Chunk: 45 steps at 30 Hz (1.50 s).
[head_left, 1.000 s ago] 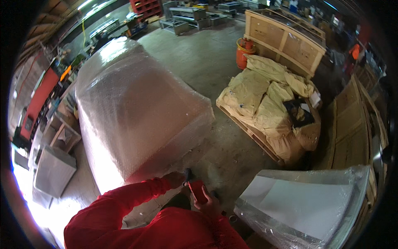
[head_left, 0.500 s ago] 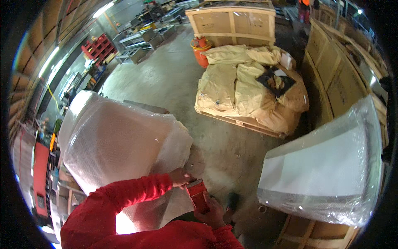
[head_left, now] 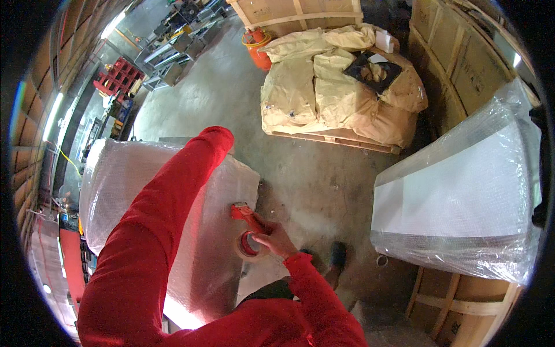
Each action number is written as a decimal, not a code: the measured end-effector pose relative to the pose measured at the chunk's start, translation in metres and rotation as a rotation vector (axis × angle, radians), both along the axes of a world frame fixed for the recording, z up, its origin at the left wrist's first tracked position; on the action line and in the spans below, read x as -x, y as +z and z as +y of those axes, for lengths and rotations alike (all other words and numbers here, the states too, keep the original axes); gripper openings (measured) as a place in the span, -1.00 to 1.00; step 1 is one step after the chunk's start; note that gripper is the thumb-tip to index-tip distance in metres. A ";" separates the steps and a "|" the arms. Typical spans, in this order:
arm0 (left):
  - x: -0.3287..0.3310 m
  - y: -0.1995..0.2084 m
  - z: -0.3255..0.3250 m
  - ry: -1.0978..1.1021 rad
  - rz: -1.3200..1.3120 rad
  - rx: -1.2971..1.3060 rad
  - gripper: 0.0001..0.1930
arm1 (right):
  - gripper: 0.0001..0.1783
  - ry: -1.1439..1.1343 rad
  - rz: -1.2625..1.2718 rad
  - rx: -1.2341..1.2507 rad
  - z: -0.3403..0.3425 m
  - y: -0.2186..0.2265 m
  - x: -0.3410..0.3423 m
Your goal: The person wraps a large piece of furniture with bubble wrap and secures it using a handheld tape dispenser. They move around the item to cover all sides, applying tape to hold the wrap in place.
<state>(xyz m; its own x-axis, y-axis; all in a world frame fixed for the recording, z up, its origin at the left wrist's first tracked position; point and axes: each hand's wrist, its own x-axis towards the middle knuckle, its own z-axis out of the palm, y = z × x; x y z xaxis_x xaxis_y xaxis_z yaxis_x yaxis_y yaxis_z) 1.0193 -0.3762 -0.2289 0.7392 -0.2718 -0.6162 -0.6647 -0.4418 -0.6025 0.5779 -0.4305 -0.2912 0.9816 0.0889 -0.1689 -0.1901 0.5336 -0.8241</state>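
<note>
Long red sleeves point(head_left: 150, 243), dark shoe point(head_left: 337, 254).

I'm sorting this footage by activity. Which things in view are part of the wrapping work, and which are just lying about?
In use:
- red tape dispenser, gripped in the right hand
- bubble-wrapped bundle the dispenser is pressed against
- left arm stretched across that bundle; its hand is hidden

Lying about:
- tan sacks on a pallet
- orange gas cylinder
- second wrapped panel
- wooden crates

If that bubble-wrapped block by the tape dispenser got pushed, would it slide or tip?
The bubble-wrapped block looks broad and bulky, so tipping seems unlikely. Its plastic skin may feel slippery and yield under a hand. Weight cannot be judged. The right hand holds a tape dispenser against it.
</note>
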 end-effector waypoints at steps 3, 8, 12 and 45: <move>0.091 0.021 -0.113 -0.183 -0.239 -0.162 -0.62 | -0.25 -0.116 -0.020 0.004 -0.007 -0.029 -0.014; 0.196 0.083 -0.112 -0.471 -0.020 0.177 -0.58 | -0.22 -0.123 -0.056 0.043 -0.021 -0.036 -0.017; 0.200 0.074 -0.018 -0.877 0.035 0.228 -0.56 | -0.20 -0.199 -0.116 -0.043 -0.004 -0.024 -0.005; 0.547 0.002 0.304 -0.480 0.517 -0.192 -0.39 | -0.22 0.196 0.142 -0.239 0.291 -0.072 0.317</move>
